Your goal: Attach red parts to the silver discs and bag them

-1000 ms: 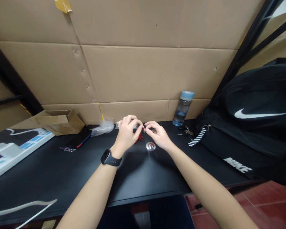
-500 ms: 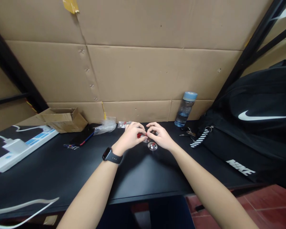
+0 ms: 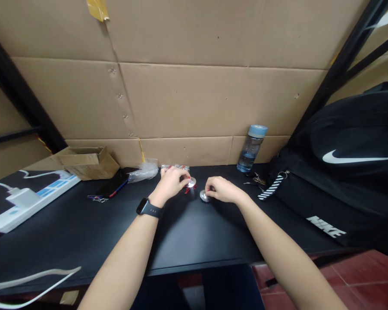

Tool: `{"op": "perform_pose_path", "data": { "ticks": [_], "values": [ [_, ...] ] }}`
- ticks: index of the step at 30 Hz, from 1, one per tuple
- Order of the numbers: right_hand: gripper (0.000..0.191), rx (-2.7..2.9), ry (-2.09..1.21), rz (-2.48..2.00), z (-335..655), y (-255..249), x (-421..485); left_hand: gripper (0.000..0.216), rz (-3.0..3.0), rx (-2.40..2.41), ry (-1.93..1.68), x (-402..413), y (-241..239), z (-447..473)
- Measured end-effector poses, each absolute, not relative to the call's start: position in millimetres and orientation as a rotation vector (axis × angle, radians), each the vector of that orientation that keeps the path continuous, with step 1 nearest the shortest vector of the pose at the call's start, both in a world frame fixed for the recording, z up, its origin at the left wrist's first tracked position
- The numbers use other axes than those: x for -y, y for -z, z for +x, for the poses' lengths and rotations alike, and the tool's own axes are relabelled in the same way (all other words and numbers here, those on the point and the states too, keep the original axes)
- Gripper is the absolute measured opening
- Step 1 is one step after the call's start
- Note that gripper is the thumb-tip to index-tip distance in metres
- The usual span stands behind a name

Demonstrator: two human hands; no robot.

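Note:
My left hand (image 3: 171, 184), with a dark smartwatch (image 3: 144, 206) on its wrist, pinches a small silver cymbal (image 3: 191, 182) by its edge or middle. Red cord (image 3: 188, 190) shows just under this round metal piece. To the right, the fingertips of my right hand (image 3: 223, 189) close on the middle of a second small silver cymbal (image 3: 204, 196), which is at the black tabletop. My fingers cover the right side of that one. A gap separates the two hands.
Behind my left hand lie clear plastic packets (image 3: 181, 167). A plastic bag (image 3: 144, 171), phone (image 3: 113, 185), cardboard box (image 3: 90, 163) and power strip (image 3: 29, 202) are leftward. Rightward stand a water bottle (image 3: 249, 148), keys (image 3: 257, 178) and a black backpack (image 3: 342, 181).
My hands, earlier close together at the red cord, have moved apart. The right hand has come down onto the nearer cymbal; the left now holds the other one in plain view.

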State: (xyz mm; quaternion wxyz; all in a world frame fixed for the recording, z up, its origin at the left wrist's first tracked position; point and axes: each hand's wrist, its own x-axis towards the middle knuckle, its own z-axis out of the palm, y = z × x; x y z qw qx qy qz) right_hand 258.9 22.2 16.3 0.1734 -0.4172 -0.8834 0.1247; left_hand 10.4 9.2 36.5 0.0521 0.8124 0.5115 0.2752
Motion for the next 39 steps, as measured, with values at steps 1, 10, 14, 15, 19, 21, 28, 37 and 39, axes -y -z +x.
{"op": "perform_pose_path", "data": {
  "ticks": [1, 10, 14, 15, 19, 21, 28, 37, 39],
  "values": [
    [0.006, 2.454, -0.351, -1.126, 258, -18, -22, 0.013, 2.462, -1.562, -0.844, -9, -36, 11],
    [0.015, 1.865, -0.652, -0.902, 243, -20, -24, 0.011, 2.279, -1.393, -1.112, -9, -36, 18],
    [0.022, 1.739, -0.828, -0.863, 239, -17, -23, 0.012, 2.118, -1.282, -1.270, -13, -30, 23],
    [0.023, 1.711, -0.881, -0.860, 238, -17, -22, 0.013, 2.090, -1.263, -1.290, -13, -29, 24],
    [0.026, 1.621, -1.068, -0.850, 235, -17, -17, 0.014, 2.040, -1.209, -1.328, -14, -27, 27],
    [0.027, 1.586, -1.134, -0.849, 234, -16, -16, 0.013, 2.040, -1.197, -1.329, -14, -27, 28],
    [0.030, 1.485, -1.275, -0.805, 230, -11, -15, 0.012, 2.074, -1.189, -1.299, -12, -27, 30],
    [0.031, 1.439, -1.416, -0.776, 231, -14, -11, 0.010, 2.211, -1.333, -1.258, -9, -34, 26],
    [0.033, 1.416, -1.455, -0.764, 231, -14, -10, 0.010, 2.228, -1.341, -1.263, -9, -34, 25]
  ]
}}
